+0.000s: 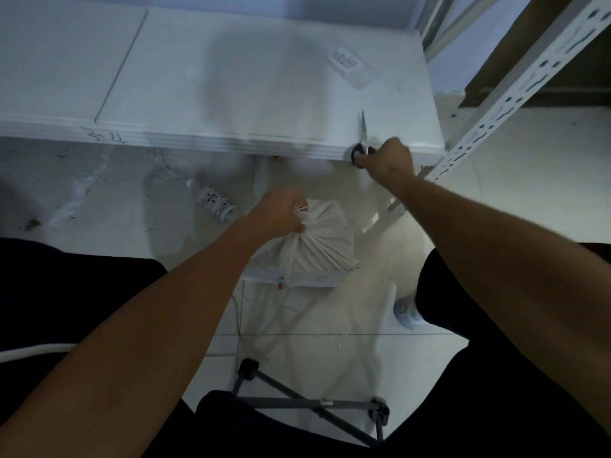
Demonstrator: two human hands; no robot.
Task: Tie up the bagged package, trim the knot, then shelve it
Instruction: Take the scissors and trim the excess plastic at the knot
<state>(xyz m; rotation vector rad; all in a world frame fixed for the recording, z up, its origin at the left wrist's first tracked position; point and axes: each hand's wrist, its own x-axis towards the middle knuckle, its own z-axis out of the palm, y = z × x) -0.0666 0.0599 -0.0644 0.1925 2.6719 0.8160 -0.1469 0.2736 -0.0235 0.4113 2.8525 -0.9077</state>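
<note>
A: White table top fills the upper view, bare but for a small printed label near its far right corner. Slotted metal shelf upright stands just beside the table's right end. Pale tiled floor below, scuffed and littered.

B: Position of the package?

A: White bagged package hangs below the table edge, over the floor. Left hand is clenched around the bag's neck at the knot; short loose ends stick out above the fist.

B: Right hand?

A: Right hand is closed over the dark handles of the scissors at the table's front edge, blades pointing away across the top. Blades look together; blur prevents certainty.

B: Step in hand, by my reading: fetch scissors, then trim.

A: Agreed. Advice: hold the neck taut, present the loose ends clear of the left fingers, cut above the knot, never into it.

B: Other floor items?

A: Plastic bottle lying on its side left of the bag; grey folding frame near the bottom.
</note>
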